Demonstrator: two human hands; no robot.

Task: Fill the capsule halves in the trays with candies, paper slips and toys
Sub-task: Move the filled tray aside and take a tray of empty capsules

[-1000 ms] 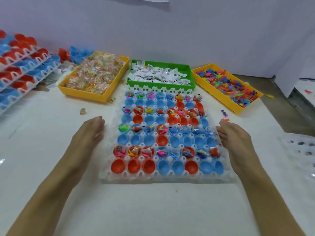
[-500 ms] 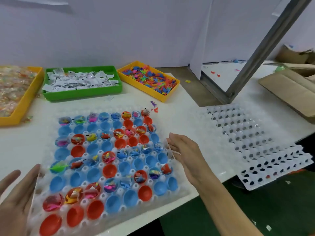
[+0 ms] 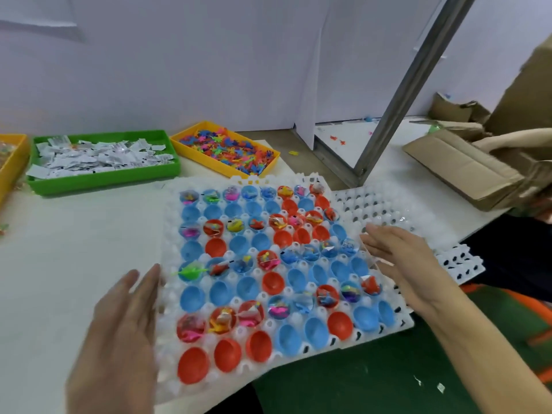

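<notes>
A white capsule tray (image 3: 171, 225) fills the middle of the view, holding blue and red capsule halves (image 3: 298, 279). Some rows hold candies, slips and toys, and the rows between them are bare. My left hand (image 3: 119, 333) lies flat against the tray's left edge with its fingers straight. Against the right edge, my right hand (image 3: 400, 258) presses with straight fingers. The tray's right part lies over an empty white tray (image 3: 388, 204), and its near corner juts past the table's front edge.
Along the back stand a green bin of paper slips (image 3: 104, 179), a yellow bin of small toys (image 3: 206, 164) and, at the far left, a yellow candy bin (image 3: 12, 165). A slanted metal post (image 3: 403, 94) and cardboard boxes (image 3: 457, 168) are on the right.
The filled tray has travelled right between both hands and now overlaps the empty tray. The view has swung right, and the stacked trays on the left have left the frame.
</notes>
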